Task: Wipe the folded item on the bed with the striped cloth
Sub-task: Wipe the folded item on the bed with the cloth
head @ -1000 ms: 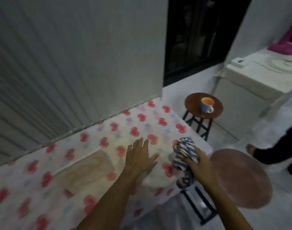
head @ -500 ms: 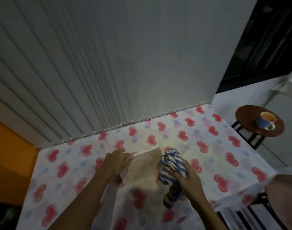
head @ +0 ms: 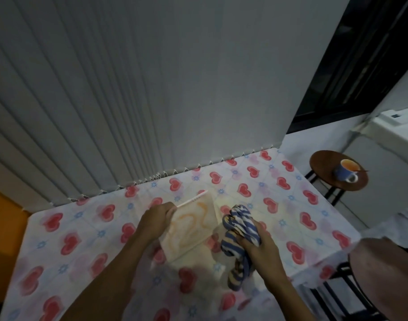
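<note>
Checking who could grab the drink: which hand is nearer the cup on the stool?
Right. The right hand, gripping the striped cloth, is on the cup's side; the left hand is farther, across the folded item.

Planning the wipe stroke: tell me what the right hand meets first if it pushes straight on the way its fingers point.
The right hand, gripping the striped cloth, points up-left. It would likely press that cloth against the folded item first; the left hand lies beyond. Depth is unclear.

We see a dim, bluish room. A soft glow brightens the bedsheet right of centre; the upper right stays near black. Wide-angle bending curves the edges, and the lower frame blurs noticeably.
</note>
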`<act>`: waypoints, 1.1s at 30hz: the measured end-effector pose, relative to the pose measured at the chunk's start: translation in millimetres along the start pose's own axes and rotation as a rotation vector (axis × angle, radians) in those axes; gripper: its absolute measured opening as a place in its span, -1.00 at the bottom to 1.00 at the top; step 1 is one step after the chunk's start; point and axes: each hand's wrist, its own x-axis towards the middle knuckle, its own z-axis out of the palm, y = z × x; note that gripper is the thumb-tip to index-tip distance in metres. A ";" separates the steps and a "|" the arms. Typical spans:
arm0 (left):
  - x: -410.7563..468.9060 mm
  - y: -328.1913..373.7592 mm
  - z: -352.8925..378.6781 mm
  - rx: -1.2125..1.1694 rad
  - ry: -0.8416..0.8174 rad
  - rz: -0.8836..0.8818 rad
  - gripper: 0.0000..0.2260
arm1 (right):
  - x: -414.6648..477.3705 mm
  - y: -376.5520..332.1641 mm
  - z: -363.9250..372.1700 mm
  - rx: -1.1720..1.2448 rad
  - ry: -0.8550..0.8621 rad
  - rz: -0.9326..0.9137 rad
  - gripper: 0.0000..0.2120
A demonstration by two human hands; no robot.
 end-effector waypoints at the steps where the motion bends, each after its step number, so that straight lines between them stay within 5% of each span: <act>1: 1.7 -2.2 -0.1 -0.050 0.014 -0.021 -0.74 | 0.2 -0.5 -1.5 0.002 0.005 -0.010 -0.59; 10: -40.0 -10.8 73.0 -0.885 0.155 -0.659 -0.86 | 10.5 -0.5 -0.6 -0.017 -0.046 -0.061 -0.60; 16: -70.6 -1.4 118.0 -1.006 0.201 -0.870 -0.83 | 20.1 12.4 -0.6 -0.053 -0.124 -0.062 -0.59; 22: -82.9 0.5 125.3 -0.839 0.372 -0.766 -0.88 | 29.2 12.6 6.4 -0.115 -0.210 -0.123 -0.58; 28: -92.3 -13.5 115.3 -0.690 0.152 -0.589 -0.86 | 41.8 14.0 29.2 -0.189 -0.310 -0.283 -0.64; 29: -93.0 -20.7 113.3 -0.558 0.079 -0.499 -0.80 | 45.6 15.3 34.7 -0.216 -0.331 -0.316 -0.65; 33: -83.7 -59.8 110.5 0.079 -0.153 -0.229 0.02 | 60.9 27.8 59.7 -0.437 -0.496 -0.374 -0.54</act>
